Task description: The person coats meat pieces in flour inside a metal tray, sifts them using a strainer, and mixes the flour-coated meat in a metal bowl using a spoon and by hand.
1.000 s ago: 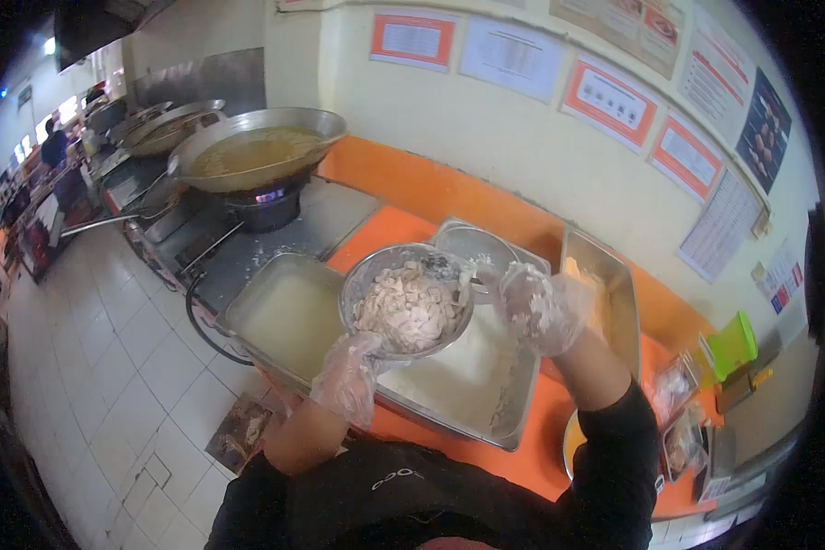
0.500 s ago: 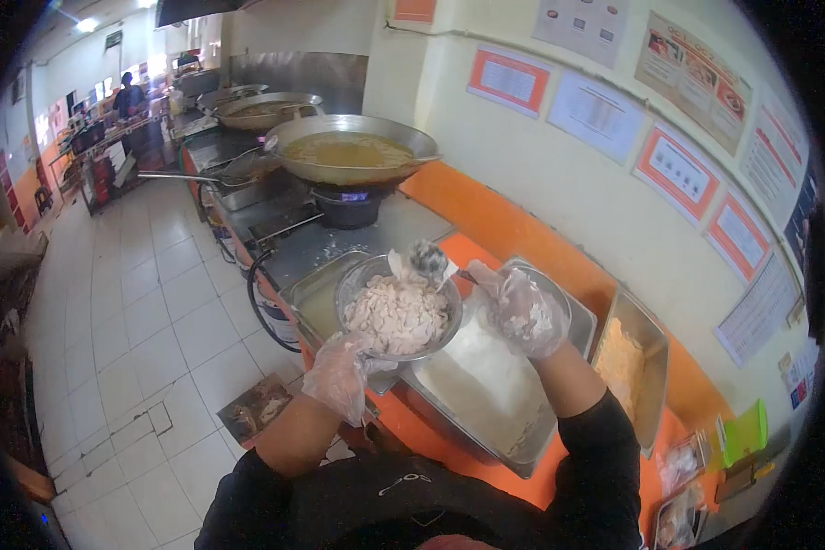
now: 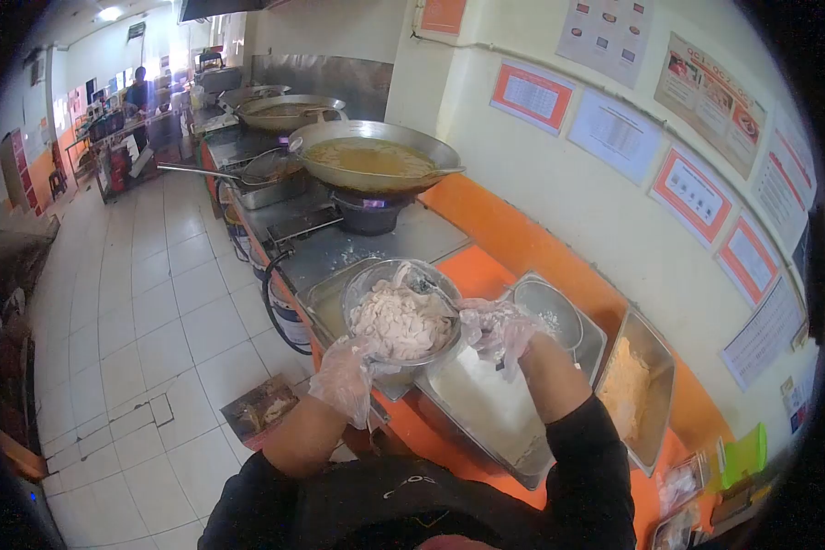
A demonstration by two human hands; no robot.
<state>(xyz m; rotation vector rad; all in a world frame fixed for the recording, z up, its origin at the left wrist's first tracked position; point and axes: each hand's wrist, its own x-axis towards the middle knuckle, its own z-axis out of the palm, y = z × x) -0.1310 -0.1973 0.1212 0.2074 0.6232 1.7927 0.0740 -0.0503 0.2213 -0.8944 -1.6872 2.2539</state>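
The left hand (image 3: 342,374) grips a bowl (image 3: 363,282) of pale strips (image 3: 400,323) by its near left side; the right hand (image 3: 499,328) holds a metal utensil (image 3: 422,282) in it. A tray (image 3: 482,453) of white powder (image 3: 484,396) stands right, a wide pan (image 3: 442,152) far.

The near wok (image 3: 376,130) sits over a burner (image 3: 367,217). Left of the wok is a strainer (image 3: 273,164); behind it, another wok (image 3: 289,122); to its right, wall posters (image 3: 532,96).

The counter (image 3: 472,269) is partly orange on top. A floor (image 3: 147,367) of white tiles is left of it, and a pale wall (image 3: 605,215) with paper signs (image 3: 531,95) is right of it. Far past it, a ceiling light (image 3: 109,14) shines.
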